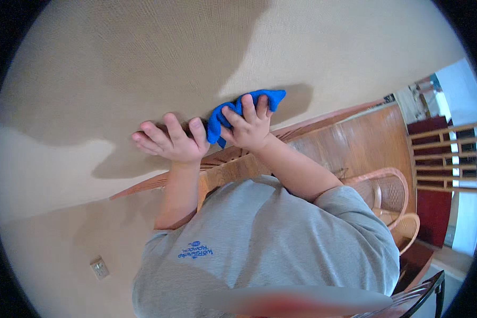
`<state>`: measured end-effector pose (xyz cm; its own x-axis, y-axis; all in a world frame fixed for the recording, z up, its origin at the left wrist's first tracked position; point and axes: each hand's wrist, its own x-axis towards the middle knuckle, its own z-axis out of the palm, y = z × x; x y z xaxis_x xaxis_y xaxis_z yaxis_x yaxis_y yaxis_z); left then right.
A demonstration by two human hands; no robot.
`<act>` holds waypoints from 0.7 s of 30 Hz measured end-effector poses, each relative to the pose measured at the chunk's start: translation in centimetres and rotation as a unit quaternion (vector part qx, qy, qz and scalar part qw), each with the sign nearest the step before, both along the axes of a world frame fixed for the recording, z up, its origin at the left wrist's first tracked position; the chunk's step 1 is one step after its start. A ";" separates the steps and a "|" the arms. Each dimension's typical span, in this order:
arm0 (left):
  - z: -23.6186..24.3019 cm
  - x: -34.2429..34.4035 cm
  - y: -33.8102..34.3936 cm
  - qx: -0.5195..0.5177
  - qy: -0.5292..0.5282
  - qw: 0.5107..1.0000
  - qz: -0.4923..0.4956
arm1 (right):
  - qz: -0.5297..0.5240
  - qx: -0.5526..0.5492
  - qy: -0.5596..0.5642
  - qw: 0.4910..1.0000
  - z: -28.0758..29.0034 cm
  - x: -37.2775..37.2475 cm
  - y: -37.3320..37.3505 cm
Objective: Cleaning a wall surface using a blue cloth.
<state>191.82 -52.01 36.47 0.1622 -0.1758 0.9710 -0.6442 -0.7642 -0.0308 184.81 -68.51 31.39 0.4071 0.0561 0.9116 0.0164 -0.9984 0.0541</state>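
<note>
My right hand [250,129] presses a bunched blue cloth [274,98] against the beige textured wall [334,58], its fingers bent over the folds. One end of the cloth hangs down on the left, close to the thumb of my left hand [179,142]; I cannot tell whether they touch. That left hand holds nothing. Its fingers are spread and slightly bent, with the tips at the wall surface. Both arms reach up in front of my grey T-shirt [270,228].
Wooden trim [143,185] runs along the wall's lower edge, above a brown wood floor [350,138]. Rattan chairs [384,191] stand to the right, near a slatted wooden rail [445,159]. A wall socket [99,267] is at the lower left, and a dark-framed chair [434,291] at the lower right.
</note>
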 end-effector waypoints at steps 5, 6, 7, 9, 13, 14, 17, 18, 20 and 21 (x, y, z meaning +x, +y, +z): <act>-0.2 0.1 0.3 0.011 0.008 1.000 -0.006 | -0.019 0.070 -0.028 0.997 4.7 0.4 -3.6; -0.2 0.1 0.4 0.013 0.009 1.000 -0.007 | -0.010 0.123 -0.074 0.990 6.7 0.8 -4.0; -0.2 0.1 0.4 0.013 0.009 1.000 -0.011 | -0.004 0.172 -0.122 0.977 7.6 0.8 -4.1; -0.3 -0.2 0.5 0.017 0.011 1.000 -0.019 | -0.023 0.186 -0.120 0.975 6.1 1.1 -2.6; 0.0 -0.2 0.1 0.027 0.010 0.999 -0.029 | -0.028 0.146 -0.055 0.987 -2.4 0.7 0.6; 0.1 -0.4 0.1 0.026 0.010 0.999 -0.035 | -0.020 0.117 -0.035 0.992 -4.2 0.4 0.8; 0.2 -0.6 0.4 0.030 0.012 0.999 -0.024 | -0.032 0.034 0.014 0.999 -3.7 -0.9 -1.5; 0.2 -0.7 0.4 0.028 0.012 0.999 -0.022 | -0.031 0.038 -0.001 0.999 -3.1 -1.2 -2.8; 0.1 -1.4 0.6 0.031 0.013 0.999 -0.011 | -0.054 0.192 -0.048 0.979 0.1 -1.3 -5.4; 0.3 -1.6 0.5 0.028 0.009 1.000 -0.009 | -0.050 0.195 -0.048 0.978 1.6 -1.7 -6.3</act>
<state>190.23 -51.53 36.75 0.1757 -0.2323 0.9566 -0.6584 -0.7502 -0.0612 183.16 -74.77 32.99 0.3047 -0.3395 0.8899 -0.0698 -0.9398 -0.3346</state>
